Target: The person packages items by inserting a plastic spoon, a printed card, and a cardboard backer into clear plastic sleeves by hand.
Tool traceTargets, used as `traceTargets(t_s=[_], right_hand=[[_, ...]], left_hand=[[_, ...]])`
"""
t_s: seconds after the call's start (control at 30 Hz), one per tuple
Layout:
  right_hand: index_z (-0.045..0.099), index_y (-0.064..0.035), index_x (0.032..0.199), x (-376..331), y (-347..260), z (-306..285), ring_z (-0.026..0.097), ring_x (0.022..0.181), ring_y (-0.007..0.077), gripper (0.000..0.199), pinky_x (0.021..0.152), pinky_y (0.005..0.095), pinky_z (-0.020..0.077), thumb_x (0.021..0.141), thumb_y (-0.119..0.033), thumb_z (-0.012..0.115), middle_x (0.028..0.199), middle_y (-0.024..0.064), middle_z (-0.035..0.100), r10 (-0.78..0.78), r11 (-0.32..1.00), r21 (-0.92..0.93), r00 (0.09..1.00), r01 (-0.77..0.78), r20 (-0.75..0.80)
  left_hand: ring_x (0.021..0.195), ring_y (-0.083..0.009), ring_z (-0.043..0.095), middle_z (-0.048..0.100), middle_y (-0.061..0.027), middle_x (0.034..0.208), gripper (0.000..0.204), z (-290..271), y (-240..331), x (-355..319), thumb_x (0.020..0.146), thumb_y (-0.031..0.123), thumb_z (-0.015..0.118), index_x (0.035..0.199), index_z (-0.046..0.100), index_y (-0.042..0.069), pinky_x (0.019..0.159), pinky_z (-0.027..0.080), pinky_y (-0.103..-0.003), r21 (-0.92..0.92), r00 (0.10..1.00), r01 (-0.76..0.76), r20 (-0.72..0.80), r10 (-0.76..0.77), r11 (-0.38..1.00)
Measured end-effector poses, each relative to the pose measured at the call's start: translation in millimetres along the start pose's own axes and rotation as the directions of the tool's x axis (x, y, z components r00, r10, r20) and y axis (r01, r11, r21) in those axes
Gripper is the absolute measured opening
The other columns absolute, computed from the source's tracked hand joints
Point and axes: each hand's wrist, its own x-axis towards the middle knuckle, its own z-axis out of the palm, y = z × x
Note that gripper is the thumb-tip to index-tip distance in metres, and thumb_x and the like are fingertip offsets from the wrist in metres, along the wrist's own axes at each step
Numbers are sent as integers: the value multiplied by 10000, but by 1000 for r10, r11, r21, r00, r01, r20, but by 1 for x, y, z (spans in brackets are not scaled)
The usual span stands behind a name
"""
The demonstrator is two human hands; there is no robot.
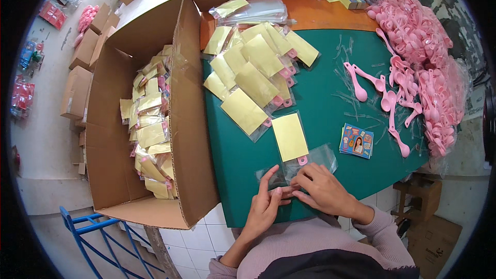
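In front of me, at the table's near edge, a clear plastic bag (324,159) lies under my hands. My right hand (324,190) bends its fingers into a pinch at the bag's near edge; the exact grip is partly hidden. Beside it, my left hand (264,207) has its index finger and thumb apart, while its other fingertips reach the film by the right fingers. Just beyond the hands is a gold-coloured card packet (290,136), with a pink handle end showing at its near edge. Several similar packets (257,83) overlap in a heap farther off.
Left of the table, a tall open carton (194,124) holds many gold packets. Pink spoons (356,83) and loose clear strips lie to the right, near a large spoon pile (413,31). A stack of printed cards (356,141) sits right of my hands. A blue metal frame (98,227) stands lower left.
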Motion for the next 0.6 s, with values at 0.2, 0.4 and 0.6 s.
traceTargets(t_s=[0.2, 0.4, 0.6], right_hand=[[533, -55, 847, 9, 4, 5, 488, 847, 262, 173, 703, 358, 374, 738, -136, 640, 851, 88, 471, -118, 993, -30, 993, 117, -18], [530, -29, 827, 8, -3, 0, 503, 781, 264, 168, 678, 355, 382, 738, -128, 631, 809, 92, 470, -243, 958, -155, 970, 239, -5], [518, -28, 807, 13, 20, -36, 505, 785, 268, 132, 736, 354, 408, 757, -112, 606, 771, 92, 467, -341, 931, 175, 934, 321, 104]], left_hand=[[937, -198, 602, 621, -163, 982, 501, 2, 0, -3, 951, 135, 365, 1380, 121, 50, 833, 473, -306, 68, 990, -69, -117, 77, 995], [790, -119, 596, 630, -98, 836, 572, 3, 4, 15, 894, 34, 486, 1365, 162, 65, 721, 470, -241, 56, 981, -102, -160, 110, 993], [739, -89, 589, 630, -80, 797, 547, 13, 2, 19, 861, -1, 535, 1318, 244, 78, 659, 463, -207, -2, 973, -159, -169, 156, 987]])
